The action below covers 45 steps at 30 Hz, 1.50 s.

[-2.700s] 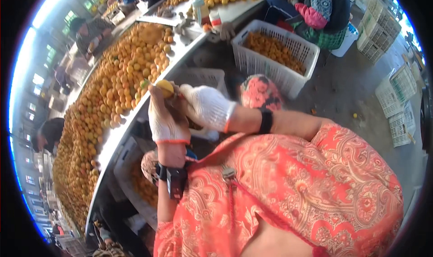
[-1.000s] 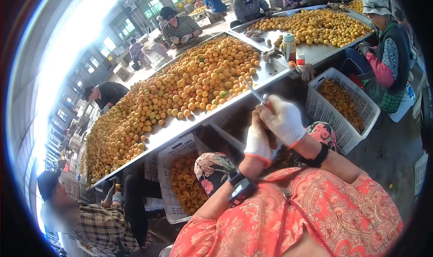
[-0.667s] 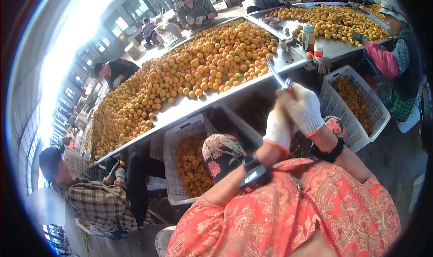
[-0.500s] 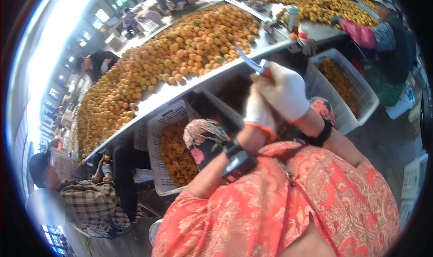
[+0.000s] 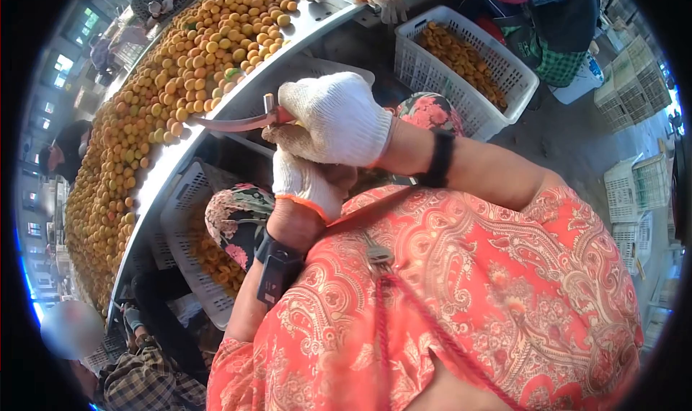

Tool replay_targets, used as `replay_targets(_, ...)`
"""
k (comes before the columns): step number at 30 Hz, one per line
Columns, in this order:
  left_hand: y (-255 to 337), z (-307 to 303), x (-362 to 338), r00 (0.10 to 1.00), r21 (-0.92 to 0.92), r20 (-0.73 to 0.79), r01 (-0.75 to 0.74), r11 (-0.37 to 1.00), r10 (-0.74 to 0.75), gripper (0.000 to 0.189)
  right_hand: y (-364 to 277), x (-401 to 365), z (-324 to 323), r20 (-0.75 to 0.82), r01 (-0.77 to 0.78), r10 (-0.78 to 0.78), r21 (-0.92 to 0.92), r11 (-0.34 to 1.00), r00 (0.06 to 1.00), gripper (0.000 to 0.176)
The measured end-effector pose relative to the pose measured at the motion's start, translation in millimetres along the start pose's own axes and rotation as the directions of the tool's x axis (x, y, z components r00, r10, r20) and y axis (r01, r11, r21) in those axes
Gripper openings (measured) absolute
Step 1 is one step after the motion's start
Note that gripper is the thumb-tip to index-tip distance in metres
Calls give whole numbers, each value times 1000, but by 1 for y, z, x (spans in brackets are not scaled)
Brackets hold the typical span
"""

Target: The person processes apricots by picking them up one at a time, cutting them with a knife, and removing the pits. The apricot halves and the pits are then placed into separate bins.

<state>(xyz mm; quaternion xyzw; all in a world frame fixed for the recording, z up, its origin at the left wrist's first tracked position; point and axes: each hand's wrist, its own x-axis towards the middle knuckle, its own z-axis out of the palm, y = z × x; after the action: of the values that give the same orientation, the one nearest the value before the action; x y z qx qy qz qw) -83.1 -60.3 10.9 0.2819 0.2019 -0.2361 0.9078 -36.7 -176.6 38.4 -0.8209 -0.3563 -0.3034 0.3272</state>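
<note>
My right hand (image 5: 335, 115), in a white knitted glove with a soiled thumb and fingertips, is closed on a curved knife (image 5: 234, 125). The red handle shows at its fingers, and the blade points left over the table edge. Just below, my left hand (image 5: 306, 186) wears a similar glove with an orange cuff. It is close against the underside of my right hand, which hides its fingers; whether it holds anything cannot be made out. Beyond the blade, many orange fruits (image 5: 194, 68) are heaped on the metal table (image 5: 164, 164).
White crates of orange pieces stand at the left (image 5: 189, 256) and upper right (image 5: 467, 76) below the table. A person in plaid (image 5: 144, 382) is at lower left, another person (image 5: 559, 29) at upper right. Stacked crates (image 5: 633, 86) stand at far right.
The view has swung, so my hands, the table and the crates appear further left and the right-side stacks show more. The knife has turned from pointing up-left to nearly level.
</note>
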Motion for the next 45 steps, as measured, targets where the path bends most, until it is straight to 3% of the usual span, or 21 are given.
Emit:
replay_targets(1, 2, -4, 2, 996, 35, 83, 26, 999, -29, 35, 2, -1, 0, 10, -8, 8, 1, 1000, 1000, 32)
replay_targets(4, -2, -2, 8, 1000, 73, -19, 12, 997, -11, 32, 7, -5, 1, 91, -35, 31, 33, 999, 995, 26)
replay_targets(9, -7, -4, 23, 1000, 75, -18, -3, 997, 5, 30, 20, -6, 3, 95, 8, -18, 110, 994, 995, 29)
replay_targets(11, 0, -4, 30, 993, 96, 3, -120, 988, 120, 30, 23, -2, 7, 75, -39, 31, 109, 993, 997, 32)
replay_targets(13, 16, -13, 36, 990, 144, -48, -124, 982, 132, 31, 25, -1, 8, 63, -79, 73, 87, 993, 995, 33)
replay_targets(14, 29, -34, 48, 929, 113, 370, -39, 993, -6, 35, 28, -2, 11, 14, -132, 131, 104, 986, 991, 34)
replay_targets(15, 37, -43, 56, 683, 123, 720, 55, 991, -127, 44, 30, -2, 12, -37, -182, 188, 123, 976, 981, 35)
replay_targets(16, 29, -34, 51, 874, 406, 462, -358, 841, 149, 36, 28, -3, 9, -84, -166, 176, 123, 979, 981, 32)
replay_targets(20, 28, -17, 20, 917, 216, 357, -266, 939, 178, 27, 25, 4, -1, -55, -292, 304, 161, 943, 951, 27)
replay_targets(22, 36, -12, 13, 901, 165, 303, -371, 914, 311, 36, 21, 3, -24, 29, -317, 331, 378, 870, 943, 21)
replay_targets(25, 40, -8, -2, 818, 116, 358, -518, 848, 451, 40, 17, -17, -26, 54, -218, 212, 342, 914, 976, 20)
replay_targets(26, 43, -11, -2, 805, 119, 377, -533, 838, 459, 41, 6, -19, -36, 155, -306, 269, 322, 896, 951, 21)
replay_targets(29, 41, -2, -13, 771, 236, 380, -615, 752, 511, 42, 3, -32, -30, 202, -320, 261, 360, 877, 944, 22)
replay_targets(33, 37, 14, -26, 764, 149, 344, -619, 771, 546, 46, 10, -42, -13, 256, -379, 288, 471, 796, 923, 22)
replay_targets(34, 37, 12, -27, 759, 97, 376, -602, 792, 531, 45, -4, -31, -37, 312, -381, 278, 347, 857, 909, 23)
replay_targets(35, 39, 10, -25, 757, 96, 379, -605, 791, 533, 45, -4, -32, -36, 309, -378, 276, 347, 859, 910, 23)
replay_targets(37, 42, 5, -22, 720, 121, 438, -641, 758, 538, 42, -5, -34, -34, 417, -459, 263, 490, 741, 870, 19)
replay_targets(40, 43, 4, -23, 736, 169, 373, -652, 739, 565, 39, -13, -27, -42, 510, -556, 297, 487, 674, 807, 24)
replay_targets(45, 44, 5, -24, 753, 210, 346, -643, 736, 559, 38, -12, -28, -42, 510, -559, 297, 498, 663, 807, 26)
